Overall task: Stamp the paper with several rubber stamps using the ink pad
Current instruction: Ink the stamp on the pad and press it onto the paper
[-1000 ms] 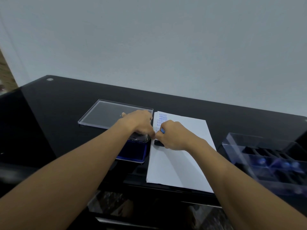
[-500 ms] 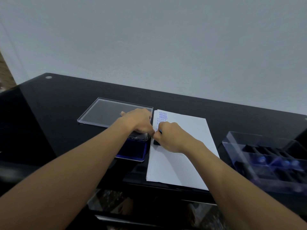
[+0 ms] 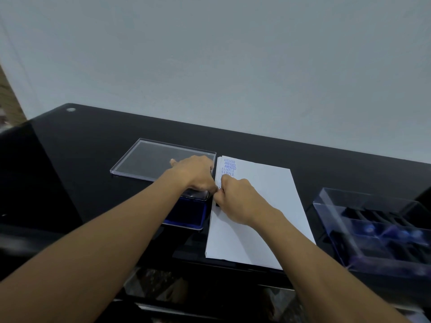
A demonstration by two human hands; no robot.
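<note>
Paper [image 3: 270, 190] on black desk [image 3: 81, 164] against grey wall [image 3: 233, 66]

We find the paper [image 3: 268, 183] near the middle of the table [image 3: 93, 159], its near end at the table's front edge. Just left of it lies the ink pad [image 3: 186, 215], with the lid [image 3: 149, 159] flat behind it, toward the back edge. Our left hand [image 3: 196, 171] rests where pad and lid meet. Our right hand [image 3: 238, 199] holds a stamp [image 3: 216, 202] on the paper's left edge. The stamp case [image 3: 373, 229] sits right of the paper, by the table's right edge.
</note>
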